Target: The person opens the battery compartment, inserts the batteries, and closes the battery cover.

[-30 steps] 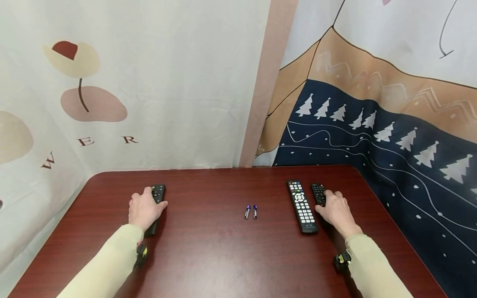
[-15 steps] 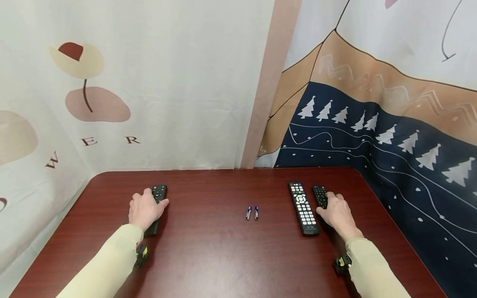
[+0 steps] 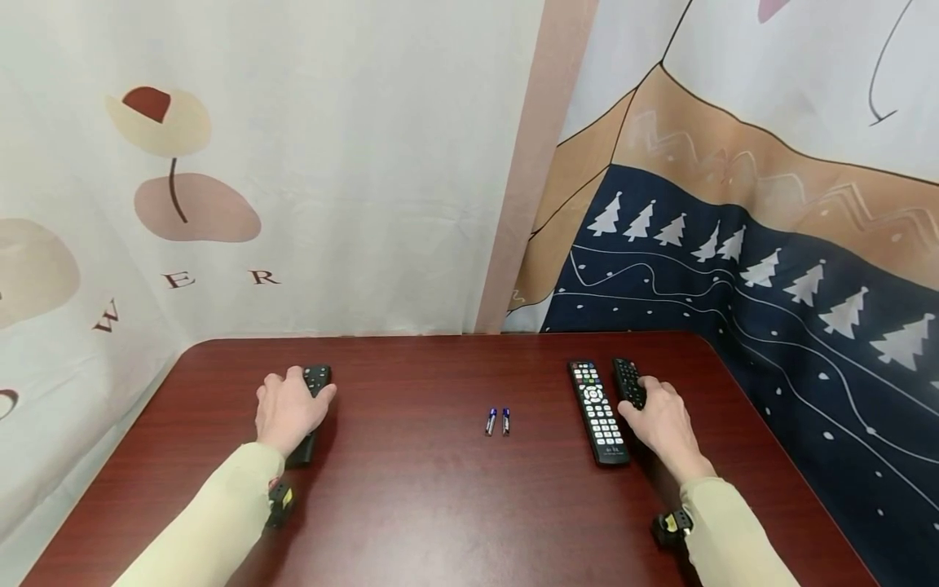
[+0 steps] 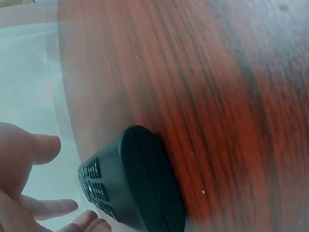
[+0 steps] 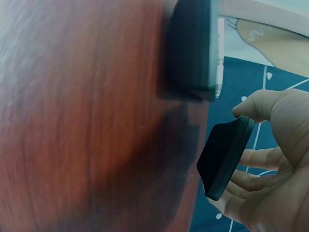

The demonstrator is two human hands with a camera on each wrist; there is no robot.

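At the table's left, my left hand (image 3: 288,412) is over a black remote control (image 3: 317,380), hiding its middle. In the left wrist view that remote (image 4: 153,186) lies on the wood, and the thumb (image 4: 46,149) is spread away from its side. My right hand (image 3: 666,424) holds a smaller black remote control (image 3: 629,381) at the right. Thumb and fingers grip its two long sides in the right wrist view, where this remote (image 5: 224,157) is tilted and raised off the table. Just left of it lies a longer black remote (image 3: 597,414) with white buttons.
Two small batteries, a left one (image 3: 491,422) and a right one (image 3: 506,422), lie side by side mid-table. The reddish-brown table (image 3: 411,505) meets a pale curtain (image 3: 367,204) behind it and a dark blue printed curtain (image 3: 792,326) along the right.
The smaller right-hand remote has risen slightly and tipped in my right hand's grip. My left hand stays over its remote. The head view has shifted a little.
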